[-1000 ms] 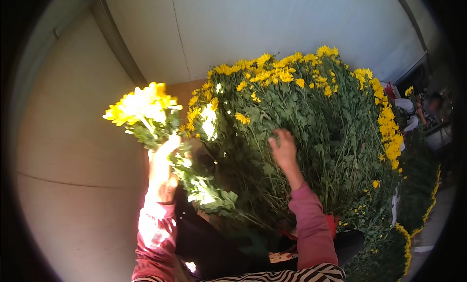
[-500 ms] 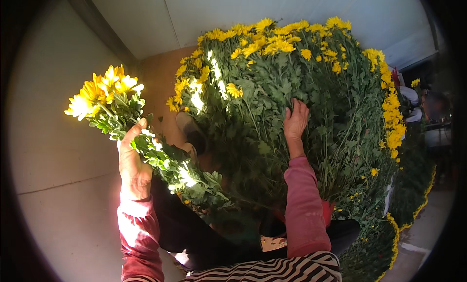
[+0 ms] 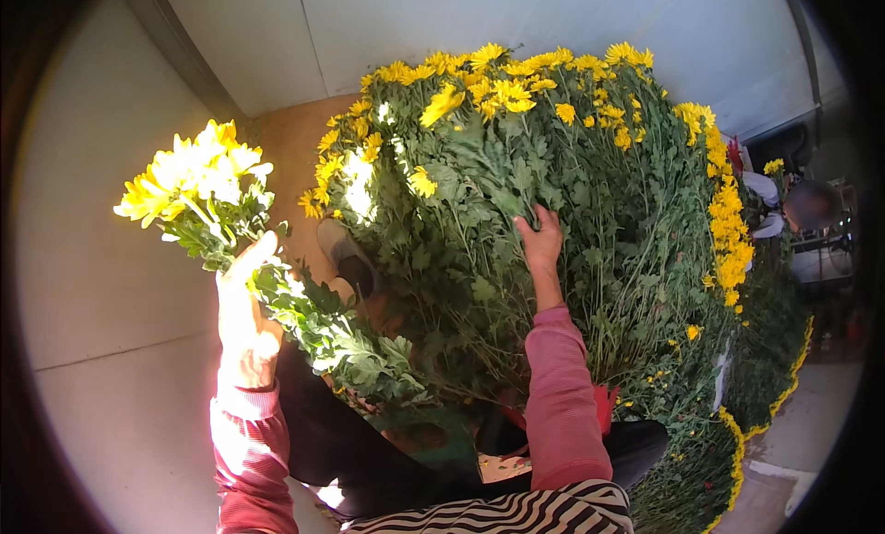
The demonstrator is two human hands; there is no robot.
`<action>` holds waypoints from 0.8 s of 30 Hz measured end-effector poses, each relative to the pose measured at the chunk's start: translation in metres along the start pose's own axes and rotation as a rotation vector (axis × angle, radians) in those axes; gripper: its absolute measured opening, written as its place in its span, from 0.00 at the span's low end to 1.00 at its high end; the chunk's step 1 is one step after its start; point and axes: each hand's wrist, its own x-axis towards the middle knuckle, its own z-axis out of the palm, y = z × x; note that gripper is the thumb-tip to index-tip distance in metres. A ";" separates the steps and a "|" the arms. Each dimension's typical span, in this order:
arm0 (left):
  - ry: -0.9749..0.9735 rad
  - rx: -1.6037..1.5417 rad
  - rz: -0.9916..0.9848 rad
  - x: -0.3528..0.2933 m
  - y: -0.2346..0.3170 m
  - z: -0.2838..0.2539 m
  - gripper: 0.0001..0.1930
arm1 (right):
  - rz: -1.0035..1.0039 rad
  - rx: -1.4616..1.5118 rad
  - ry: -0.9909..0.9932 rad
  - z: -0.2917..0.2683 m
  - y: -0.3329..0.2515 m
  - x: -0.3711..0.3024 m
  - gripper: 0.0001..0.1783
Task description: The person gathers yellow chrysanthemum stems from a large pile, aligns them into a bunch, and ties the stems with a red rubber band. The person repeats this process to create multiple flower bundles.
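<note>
My left hand (image 3: 247, 308) is closed around a bunch of yellow chrysanthemums (image 3: 198, 170), held upright at the left. Sunlight whitens its blooms, and the leafy stems slant down to the right below my fist. Over the big heap of cut chrysanthemums (image 3: 590, 258), my right hand (image 3: 541, 242) has its fingers closed on the leafy stem of one chrysanthemum (image 3: 442, 105). That stem is blurred and tilts up to the left, its bloom over the heap's far edge. The fingertips are partly hidden by leaves.
Pale wall panels (image 3: 553, 18) rise behind the heap and at the left. My shoe (image 3: 346, 253) stands beside the heap's left side. Something red (image 3: 605, 407) lies by my right forearm. Another flower pile (image 3: 774, 350) and a person (image 3: 770, 202) are at the far right.
My right hand has closed on a chrysanthemum stem and drawn it a little out of the heap, its bloom now raised at the far side. My left hand keeps its bunch.
</note>
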 end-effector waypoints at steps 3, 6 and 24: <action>-0.040 0.053 0.096 0.002 -0.006 -0.008 0.12 | 0.063 0.197 0.042 -0.011 -0.011 -0.003 0.27; -0.212 0.341 0.535 0.016 -0.020 -0.038 0.22 | 0.074 0.342 0.031 -0.015 -0.013 0.003 0.25; -0.478 0.316 0.965 0.006 -0.033 -0.027 0.45 | -0.054 0.692 -0.044 -0.057 -0.033 -0.005 0.20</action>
